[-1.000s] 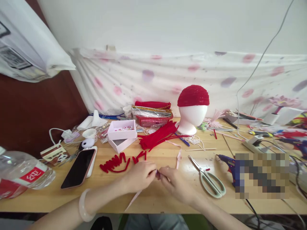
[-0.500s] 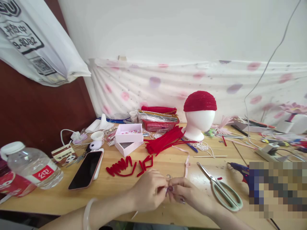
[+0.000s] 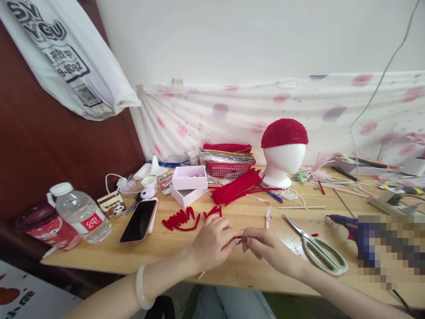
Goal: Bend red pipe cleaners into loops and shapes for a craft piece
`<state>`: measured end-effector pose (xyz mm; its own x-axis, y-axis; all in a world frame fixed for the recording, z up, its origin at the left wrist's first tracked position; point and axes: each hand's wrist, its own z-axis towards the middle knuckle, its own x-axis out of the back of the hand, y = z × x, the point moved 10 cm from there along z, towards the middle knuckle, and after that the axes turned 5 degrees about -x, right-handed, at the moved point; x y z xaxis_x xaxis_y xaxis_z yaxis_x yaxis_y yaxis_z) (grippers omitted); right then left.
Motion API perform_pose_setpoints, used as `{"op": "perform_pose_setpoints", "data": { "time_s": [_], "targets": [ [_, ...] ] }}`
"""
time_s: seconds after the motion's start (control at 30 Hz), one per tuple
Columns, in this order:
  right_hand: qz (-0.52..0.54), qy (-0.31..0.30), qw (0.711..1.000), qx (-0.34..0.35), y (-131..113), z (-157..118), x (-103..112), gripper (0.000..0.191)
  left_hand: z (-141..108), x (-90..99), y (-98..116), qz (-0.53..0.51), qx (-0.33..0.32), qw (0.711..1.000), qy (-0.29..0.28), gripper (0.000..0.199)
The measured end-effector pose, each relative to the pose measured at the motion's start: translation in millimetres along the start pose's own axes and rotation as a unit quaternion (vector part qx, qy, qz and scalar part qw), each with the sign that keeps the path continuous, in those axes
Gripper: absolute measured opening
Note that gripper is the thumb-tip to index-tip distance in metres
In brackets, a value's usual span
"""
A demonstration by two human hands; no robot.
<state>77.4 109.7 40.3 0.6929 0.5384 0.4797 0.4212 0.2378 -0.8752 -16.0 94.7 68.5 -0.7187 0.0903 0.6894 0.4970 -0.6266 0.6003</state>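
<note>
My left hand [image 3: 210, 243] and my right hand [image 3: 270, 248] meet above the front of the table, fingertips pinched together. Between them runs a short piece of red pipe cleaner [image 3: 238, 237], mostly covered by the fingers. Just beyond my left hand lie red pipe cleaners bent into zigzags [image 3: 179, 220], and a smaller bent piece [image 3: 212, 212] is partly behind that hand. Further back is a loose bundle of straight red pipe cleaners [image 3: 235, 189]. Scissors with pale green handles [image 3: 323, 256] rest to the right of my right hand.
A white foam head [image 3: 283, 161] wears a red ribbed cap [image 3: 284, 134]. Behind the bundle stand white boxes [image 3: 189, 179] and a red basket [image 3: 229, 169]. A phone [image 3: 137, 221] and water bottle [image 3: 81, 215] are on the left, a blue glue gun [image 3: 343, 221] on the right.
The view has swung left and down, so the table appears shifted right. My hands remain together; a strip of red now shows between the fingertips, where earlier it was hard to make out.
</note>
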Motion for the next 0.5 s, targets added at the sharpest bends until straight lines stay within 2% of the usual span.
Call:
{"op": "perform_pose_setpoints", "data": {
  "time_s": [0.03, 0.1, 0.13, 0.17, 0.2, 0.23, 0.3, 0.37, 0.4, 0.43, 0.5],
  "targets": [
    [0.11, -0.016, 0.993, -0.051, 10.0, 0.7, -4.6, 0.018, -1.9, 2.6, 16.1, 0.11, -0.085, 0.99, 0.011, 0.02],
    [0.292, -0.058, 0.946, -0.129, 22.8, -0.1, -20.6, 0.017, -9.2, -4.9, 41.5, 0.283, -0.222, 0.933, 0.018, 0.024],
    [0.354, -0.077, 0.918, -0.161, 26.7, -1.3, -29.0, 0.016, -10.5, -9.2, 46.1, 0.31, -0.25, 0.917, 0.014, 0.025],
    [0.393, -0.089, 0.896, -0.186, 29.5, -2.6, -35.2, 0.015, -8.9, -11.7, 45.7, 0.295, -0.247, 0.923, 0.001, 0.024],
    [0.408, -0.093, 0.885, -0.202, 31.0, -3.5, -38.4, 0.013, -5.3, -12.8, 41.9, 0.249, -0.221, 0.943, -0.015, 0.021],
    [0.402, -0.087, 0.888, -0.204, 31.4, -3.6, -37.7, 0.012, -1.2, -13.1, 36.3, 0.188, -0.179, 0.965, -0.03, 0.018],
    [0.328, -0.054, 0.928, -0.167, 26.1, -1.9, -26.5, 0.012, 3.9, -12.0, 24.6, 0.077, -0.084, 0.993, -0.038, 0.016],
    [0.187, -0.023, 0.978, -0.092, 11.5, -1.3, -13.3, 0.015, 4.6, -8.6, 17.2, 0.024, -0.011, 0.999, -0.021, 0.019],
    [0.111, -0.007, 0.992, -0.054, 3.1, -2.0, -8.1, 0.017, 4.2, -7.1, 14.5, 0.01, 0.016, 1.0, -0.012, 0.022],
    [0.039, 0.01, 0.999, -0.021, -4.4, -3.2, -4.2, 0.019, 3.6, -6.8, 10.4, -0.012, 0.047, 0.999, -0.005, 0.024],
    [-0.092, 0.041, 0.994, 0.035, -15.5, -5.4, 0.3, 0.021, 3.2, -9.3, -0.8, -0.059, 0.107, 0.992, 0.004, 0.026]
  ]
}}
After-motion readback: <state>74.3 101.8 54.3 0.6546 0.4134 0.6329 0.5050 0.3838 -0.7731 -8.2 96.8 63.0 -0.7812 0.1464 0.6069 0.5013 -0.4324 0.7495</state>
